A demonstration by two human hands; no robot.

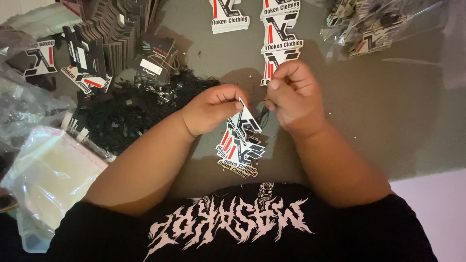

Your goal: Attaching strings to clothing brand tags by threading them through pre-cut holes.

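Hang tags [241,138] in left hand [212,107], more in clear bags [374,29].

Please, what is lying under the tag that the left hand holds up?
Under the held tag lies a small pile of shaped tags, fanned on the grey surface. Only the top ones show; how many lie beneath is hidden. The left hand covers the tag's near corner.

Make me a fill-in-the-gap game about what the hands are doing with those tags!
1. The left hand pinches a bunch of printed ____.
2. The right hand pulls a thin black ____.
3. A heap of black strings lies beside the ____ hand.
4. The tags are white, black and ____.

Missing words: tags; string; left; red
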